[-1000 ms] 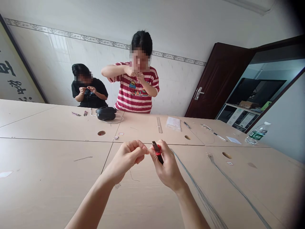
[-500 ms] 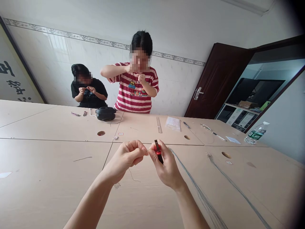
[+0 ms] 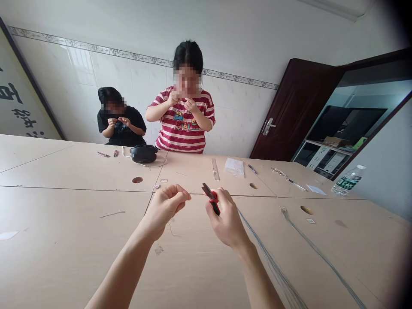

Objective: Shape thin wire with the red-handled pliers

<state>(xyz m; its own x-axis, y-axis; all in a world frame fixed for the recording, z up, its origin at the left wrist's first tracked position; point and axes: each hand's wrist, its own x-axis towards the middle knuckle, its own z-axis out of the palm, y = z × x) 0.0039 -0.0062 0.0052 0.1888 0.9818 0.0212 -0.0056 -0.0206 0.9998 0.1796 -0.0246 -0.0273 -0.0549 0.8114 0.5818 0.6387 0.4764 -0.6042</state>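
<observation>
Thumb and fingers of my left hand [image 3: 167, 210] are pinched on a thin wire [image 3: 172, 232], whose loose end hangs curved below the palm. My right hand [image 3: 227, 221] grips pliers [image 3: 209, 193] with red and black handles. Their jaws point up and left, a short gap away from my left fingertips. From beside my right hand, a bundle of thin grey wires [image 3: 268, 257] runs down along the table toward me. Another tied bundle of wires [image 3: 317, 246] lies farther right. To the left, a short twisted wire [image 3: 112, 214] rests on the tabletop.
Across the table [image 3: 80, 266], two people hold small things near their faces. On the far side lie a black case [image 3: 143, 153] with a white cable, a ruler [image 3: 215, 169], a plastic bag [image 3: 234, 167] and a pen [image 3: 252, 169]. A water bottle [image 3: 348, 180] stands at right.
My hands have moved apart, left hand leftward. The pliers have turned in my right hand, so their jaws now point up-left. The striped-shirt person's raised arm has come down.
</observation>
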